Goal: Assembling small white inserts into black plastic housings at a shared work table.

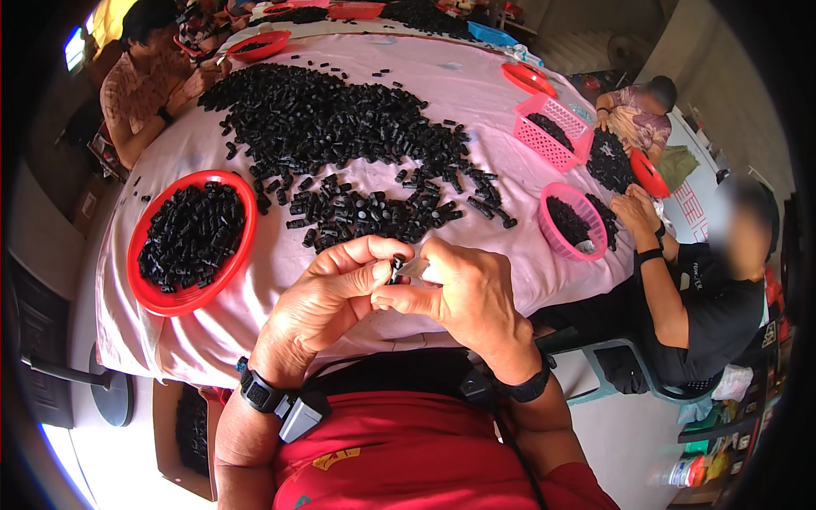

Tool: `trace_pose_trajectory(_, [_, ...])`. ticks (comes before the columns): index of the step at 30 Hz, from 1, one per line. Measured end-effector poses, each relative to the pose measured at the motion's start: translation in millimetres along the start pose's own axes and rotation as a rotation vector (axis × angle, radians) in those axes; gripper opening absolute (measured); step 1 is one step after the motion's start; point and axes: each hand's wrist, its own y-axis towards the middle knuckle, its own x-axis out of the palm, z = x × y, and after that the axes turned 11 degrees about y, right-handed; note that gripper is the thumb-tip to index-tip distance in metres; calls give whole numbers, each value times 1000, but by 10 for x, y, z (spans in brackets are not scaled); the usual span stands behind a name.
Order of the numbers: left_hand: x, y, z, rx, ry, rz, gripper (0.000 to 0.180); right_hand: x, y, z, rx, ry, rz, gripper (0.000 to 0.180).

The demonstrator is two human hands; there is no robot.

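Observation:
My left hand (327, 293) is closed, pinching a small black cylindrical plastic part (396, 270) between thumb and forefinger. Right beside it, my right hand (472, 293) is closed on a thin silvery piece (416, 269) that looks like a small blade, its tip by the black part. Fingers hide most of both items. Just beyond my hands lies a large loose heap of the same black parts (314, 119), with a smaller group (365, 208) closest to me. To the left, a red round tray (250, 223) is filled with more of them.
A pink cloth (484, 85) covers the table. A pink square basket (544, 146) and a pink round basket (551, 234) holding black parts stand at the right. People sit at the left, far right and right. A cardboard box (170, 425) stands on the floor at lower left.

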Motion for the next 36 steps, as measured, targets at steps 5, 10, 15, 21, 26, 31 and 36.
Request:
trace_pose_trajectory(5, [-13, 3, -20, 11, 20, 40, 27, 32, -23, 57, 9, -73, -49, 43])
trace_pose_trajectory(10, [-5, -6, 25, -5, -3, 59, 28, -73, 11, -12, 6, 179, 7, 32])
trace_pose_trajectory(15, [-32, -17, 58, -70, 1, 27, 29, -112, 37, -70, 91, 536, -119, 33])
trace_pose_trajectory(21, [-38, 5, 54, -21, -21, 51, 26, -95, 45, -82, 94, 511, -49, 25])
trace_pose_trajectory(26, [29, 9, 50, 134, 175, 102, 27, -45, 34, -123, 120, 538, 45, 21])
trace_pose_trajectory(31, [25, 17, 34, 148, 191, 113, 25, 19, -23, -46, 3, 389, 38, 19])
trace_pose_trajectory(36, [31, -5, 71, 147, 239, 59, 26, -44, -5, -85, 83, 300, 21, 39])
